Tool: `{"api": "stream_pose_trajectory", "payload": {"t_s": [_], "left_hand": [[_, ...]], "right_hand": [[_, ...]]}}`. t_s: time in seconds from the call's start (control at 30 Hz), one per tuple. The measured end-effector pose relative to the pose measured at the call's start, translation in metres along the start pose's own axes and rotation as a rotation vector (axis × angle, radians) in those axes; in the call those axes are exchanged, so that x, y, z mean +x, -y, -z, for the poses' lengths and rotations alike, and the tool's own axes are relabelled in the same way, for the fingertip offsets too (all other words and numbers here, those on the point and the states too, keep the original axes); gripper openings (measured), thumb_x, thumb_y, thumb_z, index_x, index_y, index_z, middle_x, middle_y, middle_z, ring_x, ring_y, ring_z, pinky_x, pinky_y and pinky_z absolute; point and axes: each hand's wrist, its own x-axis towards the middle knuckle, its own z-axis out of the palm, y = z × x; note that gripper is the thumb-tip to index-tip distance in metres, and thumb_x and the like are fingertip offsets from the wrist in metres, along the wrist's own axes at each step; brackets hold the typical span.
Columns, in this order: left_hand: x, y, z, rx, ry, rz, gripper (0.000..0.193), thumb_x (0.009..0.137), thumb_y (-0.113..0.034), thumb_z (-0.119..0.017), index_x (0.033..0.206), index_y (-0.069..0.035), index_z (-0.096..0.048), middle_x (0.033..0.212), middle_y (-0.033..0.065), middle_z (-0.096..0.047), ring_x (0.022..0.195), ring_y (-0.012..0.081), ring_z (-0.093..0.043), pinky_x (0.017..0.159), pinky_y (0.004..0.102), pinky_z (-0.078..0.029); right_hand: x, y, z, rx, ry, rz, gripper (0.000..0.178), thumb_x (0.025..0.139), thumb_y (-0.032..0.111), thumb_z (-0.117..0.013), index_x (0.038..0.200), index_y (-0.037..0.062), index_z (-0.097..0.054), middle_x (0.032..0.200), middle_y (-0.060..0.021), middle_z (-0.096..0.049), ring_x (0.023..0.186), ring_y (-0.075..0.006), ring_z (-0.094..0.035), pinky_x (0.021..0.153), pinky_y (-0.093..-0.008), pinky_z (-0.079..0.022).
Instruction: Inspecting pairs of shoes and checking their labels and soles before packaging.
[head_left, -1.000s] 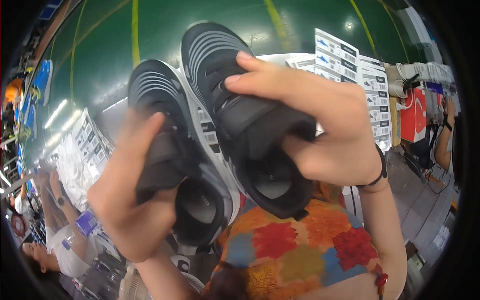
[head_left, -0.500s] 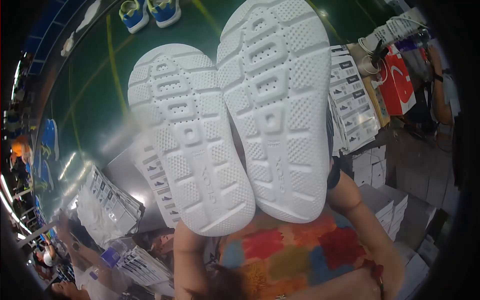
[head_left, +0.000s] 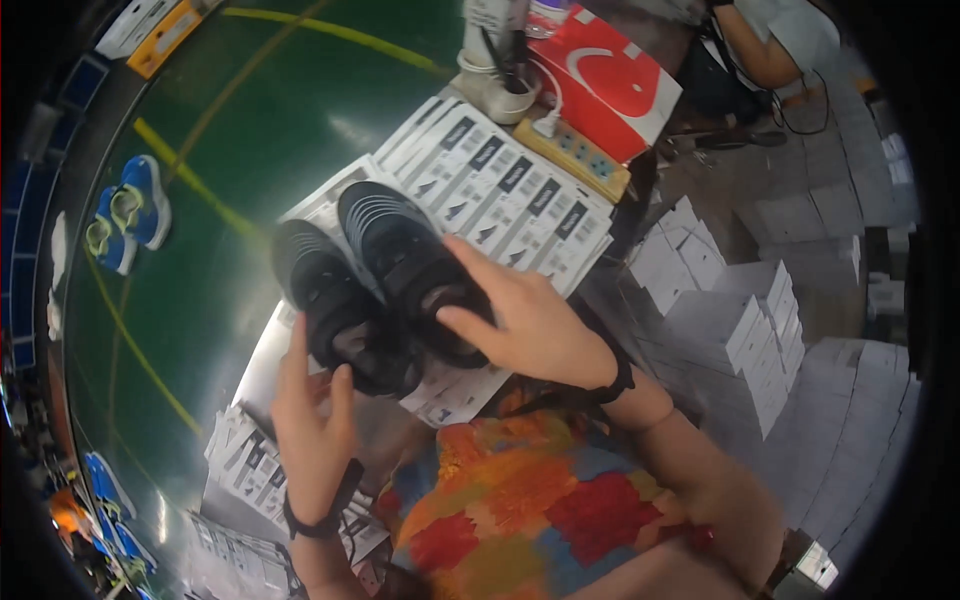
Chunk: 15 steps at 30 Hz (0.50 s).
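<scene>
A pair of black shoes with pale stripes sits low over the printed label sheets, toes pointing away from me. My left hand [head_left: 315, 430] grips the left shoe [head_left: 325, 280], its fingers along the outer side and thumb by the collar. The right shoe [head_left: 400, 245] is in my right hand [head_left: 530, 325], with the thumb over its opening and the fingers along the outer side. Both soles are hidden from this angle. Stacked label sheets [head_left: 500, 195] spread out beneath and beyond the shoes; whether the shoes rest on them, I cannot tell.
Blue-and-green shoes [head_left: 145, 205] stand on the green table [head_left: 215, 300] at the left. A power strip [head_left: 570, 158], a white cup [head_left: 500, 98] and a red box [head_left: 610, 75] border the sheets. White boxes [head_left: 735, 320] are stacked at right; another person's arm [head_left: 750, 45] shows beyond.
The shoes have gone from raised close to the camera, white soles showing, to low over the label sheets with their black uppers showing. The view has turned toward the right.
</scene>
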Motion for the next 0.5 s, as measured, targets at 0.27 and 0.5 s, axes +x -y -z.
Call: {"api": "stream_pose_trajectory", "payload": {"t_s": [0.27, 0.5], "left_hand": [[0.033, -0.093, 0.004, 0.477, 0.049, -0.499, 0.049, 0.076, 0.007, -0.063, 0.124, -0.001, -0.056, 0.118, 0.0185, -0.062, 0.103, 0.0341, -0.062, 0.088, 0.0361, -0.048], [0.143, -0.128, -0.099, 0.826, 0.687, -0.926, 0.027, 0.081, -0.020, -0.062, 0.099, -0.002, -0.067, 0.091, 0.0188, -0.066, 0.089, 0.0343, -0.063, 0.077, 0.0413, -0.051]], "right_hand": [[-0.015, -0.076, 0.078, -0.213, -0.348, -0.146, 0.009, 0.082, 0.007, -0.067, 0.087, 0.0003, -0.068, 0.082, -0.0129, -0.067, 0.074, -0.0268, -0.065, 0.066, -0.0322, -0.051], [0.002, -0.122, 0.111, -0.647, -0.111, -0.027, 0.019, 0.076, 0.018, -0.072, 0.091, 0.0079, -0.069, 0.089, -0.0066, -0.063, 0.085, -0.0249, -0.062, 0.071, -0.0352, -0.052]]}}
